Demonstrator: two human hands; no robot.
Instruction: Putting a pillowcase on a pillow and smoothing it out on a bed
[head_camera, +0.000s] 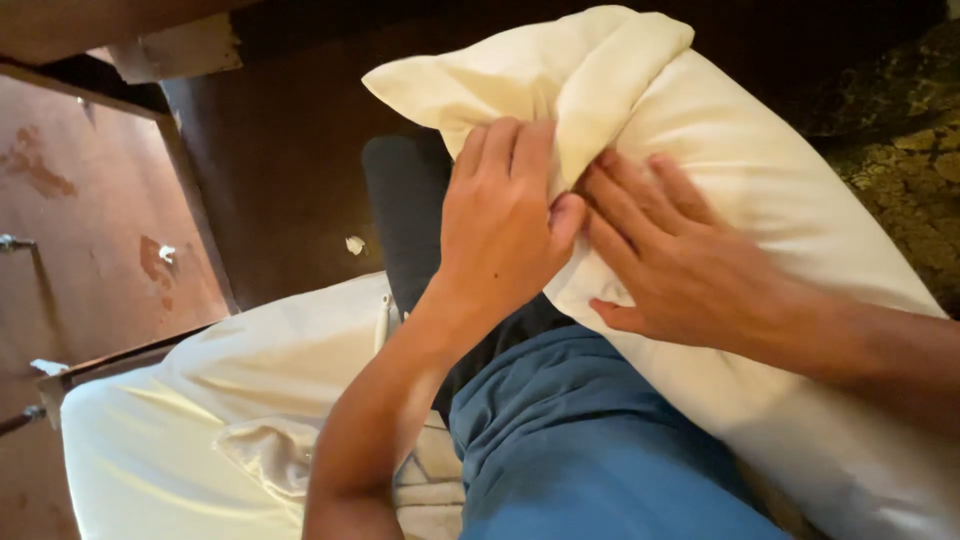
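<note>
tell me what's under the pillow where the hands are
Beneath the cream pillow show a blue-clad leg and a dark cushion. What lies under its right end is covered.

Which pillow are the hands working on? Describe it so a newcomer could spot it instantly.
Start at the blue-clad lap in the lower middle; the cream pillow runs from it toward the top of the picture. The left hand grips bunched fabric near its upper end and the right hand lies flat on it. Unlike the white bedding at lower left, it is plump, raised and held.
</note>
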